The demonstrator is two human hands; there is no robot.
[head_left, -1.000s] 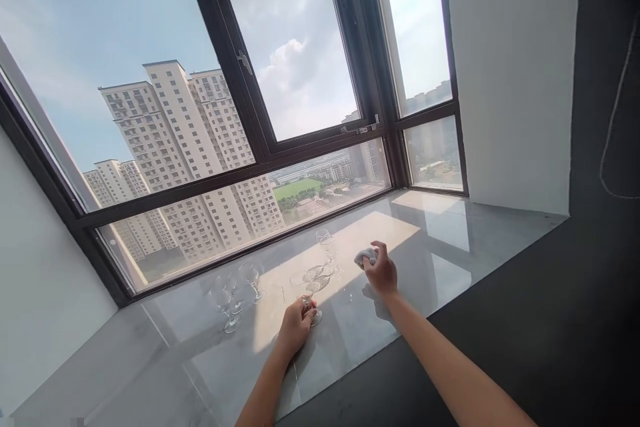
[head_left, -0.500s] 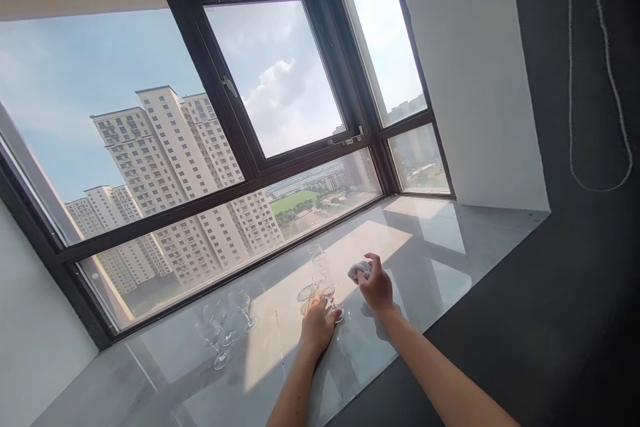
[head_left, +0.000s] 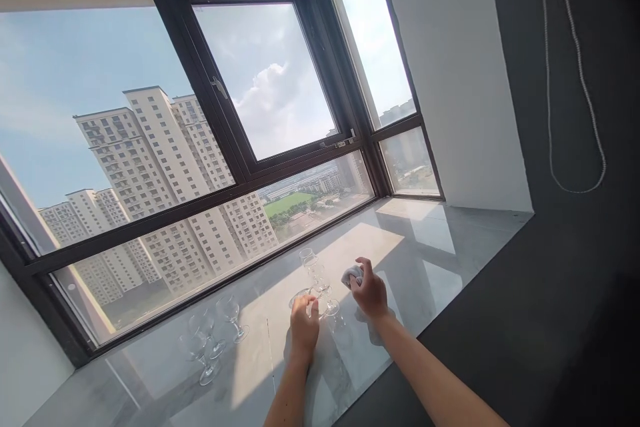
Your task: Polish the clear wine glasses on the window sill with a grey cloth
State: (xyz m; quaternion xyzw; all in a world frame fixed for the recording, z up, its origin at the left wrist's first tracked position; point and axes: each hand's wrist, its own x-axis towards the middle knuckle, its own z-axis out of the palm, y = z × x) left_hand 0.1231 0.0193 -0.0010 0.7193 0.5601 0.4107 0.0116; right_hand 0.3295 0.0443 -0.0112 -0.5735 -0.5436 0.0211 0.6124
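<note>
My left hand (head_left: 304, 325) is just left of a clear stemmed glass (head_left: 324, 289) standing on the sill. Its thumb and fingers are slightly curled and apart, with no object visible between them. Behind that glass is another clear glass (head_left: 309, 257); where their outlines overlap is hard to make out. My right hand (head_left: 371, 292) holds a bunched grey-white cloth (head_left: 352, 275) to the right of the glasses, index finger raised. Further left stands a group of stemmed glasses (head_left: 204, 347), with one more wine glass (head_left: 231, 315) beside them.
The glossy pale stone windowsill (head_left: 425, 240) carries bright sun patches and reflections. Dark window frames (head_left: 240, 183) border it at the back. A white wall (head_left: 465, 113) rises at the right, and a looped blind cord (head_left: 550, 113) hangs on the dark wall.
My left hand has come off the stemmed glass and shifted slightly left and toward me; the glass stays standing. My right hand still holds the cloth. The whole view has shifted slightly.
</note>
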